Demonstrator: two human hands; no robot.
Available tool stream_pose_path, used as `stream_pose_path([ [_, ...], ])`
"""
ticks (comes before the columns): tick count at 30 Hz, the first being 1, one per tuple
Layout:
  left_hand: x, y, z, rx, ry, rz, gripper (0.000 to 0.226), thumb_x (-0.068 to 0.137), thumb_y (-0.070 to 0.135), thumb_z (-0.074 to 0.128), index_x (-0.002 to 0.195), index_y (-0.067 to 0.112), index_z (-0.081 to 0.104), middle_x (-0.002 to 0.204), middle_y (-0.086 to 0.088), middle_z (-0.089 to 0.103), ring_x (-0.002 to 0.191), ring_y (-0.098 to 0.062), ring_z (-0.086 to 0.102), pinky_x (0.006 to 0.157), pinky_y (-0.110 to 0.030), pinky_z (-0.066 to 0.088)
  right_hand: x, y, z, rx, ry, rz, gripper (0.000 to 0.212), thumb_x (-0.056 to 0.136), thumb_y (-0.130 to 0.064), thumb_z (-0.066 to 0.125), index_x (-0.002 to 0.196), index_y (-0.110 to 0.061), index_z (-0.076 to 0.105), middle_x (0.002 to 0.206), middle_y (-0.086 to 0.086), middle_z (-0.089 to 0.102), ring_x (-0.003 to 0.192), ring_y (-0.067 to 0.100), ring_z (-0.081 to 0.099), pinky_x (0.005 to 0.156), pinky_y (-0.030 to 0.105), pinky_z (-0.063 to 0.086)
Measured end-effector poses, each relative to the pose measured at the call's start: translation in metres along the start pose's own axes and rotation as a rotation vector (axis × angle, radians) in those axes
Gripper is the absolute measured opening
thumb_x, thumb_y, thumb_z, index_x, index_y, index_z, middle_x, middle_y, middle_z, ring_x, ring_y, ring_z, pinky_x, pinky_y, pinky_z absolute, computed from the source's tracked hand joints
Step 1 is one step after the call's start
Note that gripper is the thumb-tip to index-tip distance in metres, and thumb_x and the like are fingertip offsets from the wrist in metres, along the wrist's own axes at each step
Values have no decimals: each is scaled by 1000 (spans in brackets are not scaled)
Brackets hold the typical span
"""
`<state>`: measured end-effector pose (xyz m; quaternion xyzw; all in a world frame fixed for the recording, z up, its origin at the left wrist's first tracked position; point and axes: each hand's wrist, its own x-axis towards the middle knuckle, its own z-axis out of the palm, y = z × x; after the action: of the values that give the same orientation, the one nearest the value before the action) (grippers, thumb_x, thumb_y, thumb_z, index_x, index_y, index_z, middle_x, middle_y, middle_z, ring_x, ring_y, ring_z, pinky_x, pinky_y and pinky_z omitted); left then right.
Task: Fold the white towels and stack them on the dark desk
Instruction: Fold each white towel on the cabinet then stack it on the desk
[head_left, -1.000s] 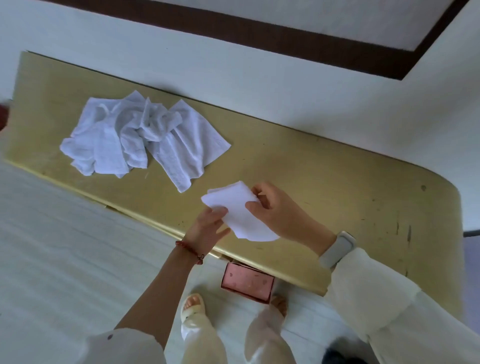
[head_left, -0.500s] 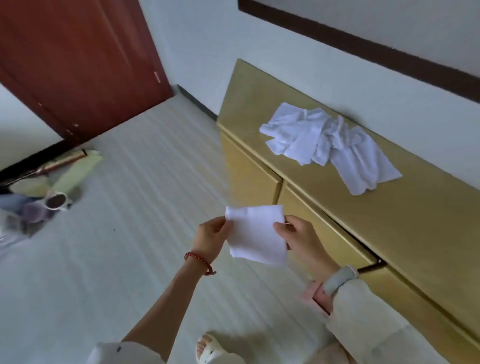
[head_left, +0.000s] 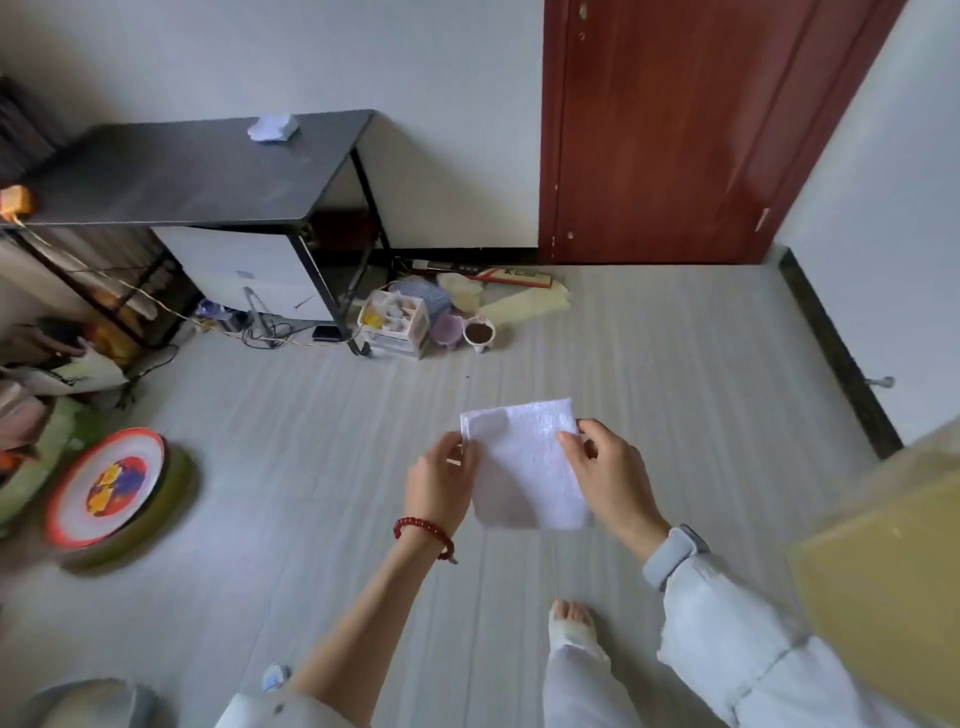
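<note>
folded white towel (head_left: 524, 462) between left hand (head_left: 441, 480) and right hand (head_left: 608, 478)

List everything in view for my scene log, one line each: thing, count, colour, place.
towel: 1, white, folded, held over the floor
desk: 1, dark, far left by the wall
white bundle: 1, on the desk's far edge
door: 1, red-brown, far wall
basin: 1, red rim, floor at left
cabinet: 1, yellow, right edge
left hand: pinches the towel's left edge
right hand: pinches its right edge
</note>
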<state>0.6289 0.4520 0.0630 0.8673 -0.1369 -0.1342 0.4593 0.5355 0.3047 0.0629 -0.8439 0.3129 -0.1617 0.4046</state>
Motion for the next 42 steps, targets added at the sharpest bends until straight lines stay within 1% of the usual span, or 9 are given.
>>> stream_pose_path([
  [2, 44, -9, -17, 17, 55, -51, 16, 92, 19, 50, 92, 10, 63, 78, 0, 62, 67, -18, 57, 59, -25, 42, 45, -17, 31, 10, -73, -34, 33, 91, -31, 51, 68, -9, 40, 48, 0, 36, 49, 19, 32, 52, 33, 31],
  [7, 171, -15, -58, 143, 213, -87, 18, 92, 19, 49, 97, 11, 64, 81, 0, 61, 71, -19, 54, 61, -24, 36, 177, -66, 103, 39, -311, -63, 18, 90, -31, 51, 82, -16, 46, 53, -6, 45, 58, 21, 42, 62, 33, 37],
  [11, 269, -15, -98, 207, 297, -123, 19, 92, 20, 48, 100, 12, 64, 89, -3, 65, 79, -25, 60, 63, -25, 37, 269, -116, 153, 19, -490, -99, 16, 87, -24, 50, 100, -16, 51, 75, -1, 59, 77, 29, 56, 72, 38, 45],
  [22, 446, -100, -244, 297, 598, -177, 19, 94, 16, 44, 102, 7, 59, 92, -7, 61, 78, -30, 57, 63, -29, 35, 415, -272, 350, -71, -489, -494, 17, 92, -20, 49, 102, -8, 55, 91, 11, 65, 82, 34, 58, 61, 30, 30],
  [29, 609, -166, -381, 73, 540, -239, 18, 94, 18, 45, 102, 9, 59, 83, -1, 57, 74, -22, 52, 59, -22, 32, 519, -403, 504, 60, -512, -371, 5, 90, -14, 51, 88, -13, 56, 65, -6, 51, 69, 22, 47, 62, 33, 34],
  [32, 682, -176, -436, -3, 486, -282, 14, 92, 21, 50, 98, 11, 58, 82, -2, 55, 76, -23, 52, 63, -24, 37, 566, -455, 550, 108, -519, -317, 11, 90, -15, 51, 95, -10, 59, 74, 0, 58, 71, 21, 50, 68, 35, 41],
  [36, 771, -192, -475, -75, 264, -315, 15, 83, 20, 61, 96, 13, 57, 87, -4, 58, 86, -29, 60, 76, -46, 53, 627, -489, 598, 112, -492, -262, 13, 90, -14, 51, 97, -8, 60, 80, 1, 60, 76, 22, 52, 71, 34, 41],
  [38, 818, -200, -487, -69, 223, -319, 21, 81, 16, 62, 101, 12, 59, 88, 0, 60, 87, -25, 61, 78, -45, 54, 664, -497, 624, 116, -502, -178, 13, 90, -16, 50, 97, -9, 59, 83, 2, 61, 78, 22, 54, 72, 33, 42],
  [42, 917, -217, -508, -35, 219, -304, 26, 81, 13, 60, 107, 15, 61, 91, 5, 62, 88, -18, 60, 80, -37, 52, 748, -511, 676, 167, -639, 37, 15, 90, -13, 47, 98, -6, 57, 83, 8, 58, 69, 20, 49, 55, 27, 38],
])
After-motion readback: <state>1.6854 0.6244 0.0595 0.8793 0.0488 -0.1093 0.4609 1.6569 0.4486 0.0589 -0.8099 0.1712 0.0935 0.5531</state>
